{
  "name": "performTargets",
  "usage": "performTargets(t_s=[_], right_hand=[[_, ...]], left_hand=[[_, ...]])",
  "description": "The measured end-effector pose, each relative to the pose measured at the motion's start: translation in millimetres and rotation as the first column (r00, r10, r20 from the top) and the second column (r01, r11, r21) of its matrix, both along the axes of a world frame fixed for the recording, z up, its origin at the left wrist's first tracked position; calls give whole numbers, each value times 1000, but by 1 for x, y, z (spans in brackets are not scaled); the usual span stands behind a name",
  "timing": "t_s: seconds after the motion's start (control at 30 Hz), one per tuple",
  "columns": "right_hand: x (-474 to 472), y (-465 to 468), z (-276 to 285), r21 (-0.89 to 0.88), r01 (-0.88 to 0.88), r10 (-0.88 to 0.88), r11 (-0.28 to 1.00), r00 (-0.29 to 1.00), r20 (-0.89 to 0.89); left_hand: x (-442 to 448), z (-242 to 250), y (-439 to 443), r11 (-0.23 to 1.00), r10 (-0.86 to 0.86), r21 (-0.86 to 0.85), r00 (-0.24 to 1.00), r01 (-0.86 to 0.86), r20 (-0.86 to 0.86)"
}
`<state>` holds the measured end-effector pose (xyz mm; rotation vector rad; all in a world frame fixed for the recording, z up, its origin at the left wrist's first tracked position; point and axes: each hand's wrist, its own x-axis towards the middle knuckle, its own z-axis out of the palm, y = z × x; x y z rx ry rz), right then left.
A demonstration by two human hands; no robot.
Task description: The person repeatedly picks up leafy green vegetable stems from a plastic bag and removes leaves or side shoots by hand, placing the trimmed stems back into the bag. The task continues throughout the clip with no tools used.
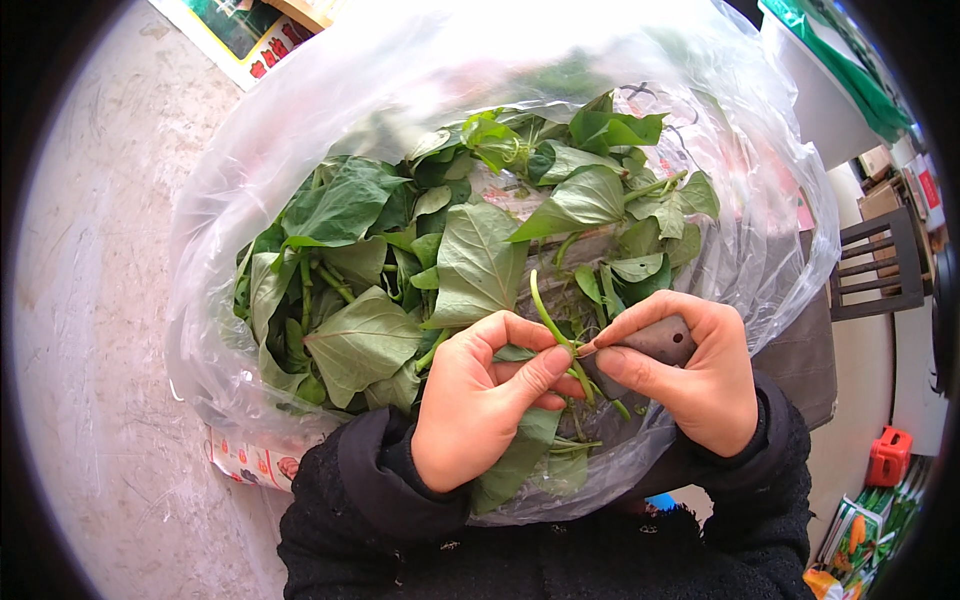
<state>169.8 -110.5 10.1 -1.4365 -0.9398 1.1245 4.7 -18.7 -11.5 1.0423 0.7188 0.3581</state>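
Observation:
My left hand [487, 397] pinches a thin green leaf stem [549, 311] between thumb and forefinger. My right hand [694, 367] meets it there, its thumb and forefinger closed at the stem's side. A flat grey-brown piece with a round hole [656, 341] shows through the gap in my right hand; I cannot tell whether it is held. Beneath both hands, broad green leaves on stems, like sweet potato leaves [367, 341], fill a clear plastic bag [217, 225] whose mouth is spread wide. One large leaf [517, 457] lies below my left wrist.
Printed paper [255, 457] sticks out under the bag's left side, on a scuffed pale surface [97, 300]. A dark slatted chair back [874, 262] stands at right. Farther down are a red plastic object [889, 456] and colourful printed packets [851, 532].

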Motion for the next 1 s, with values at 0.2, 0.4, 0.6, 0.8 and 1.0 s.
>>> performTargets(t_s=[0.2,0.4,0.6,0.8,1.0], right_hand=[[-8,0,-5,27,76,-75,997,996,-37],[-12,0,-5,63,121,-118,991,992,-40],[-9,-1,-5,136,151,-167,979,979,120],[5,1,-6,171,256,-273,951,959,82],[17,3,-6,157,220,-235,963,969,78]], left_hand=[[1,-2,1,1000,-5,6,1000,5,7],[1,-3,0,1000,-1,-24,1000,2,23],[0,-4,2,991,-91,-99,995,95,43],[0,-3,2,975,-153,-147,985,164,86],[0,1,5,960,-177,-202,980,192,90]])
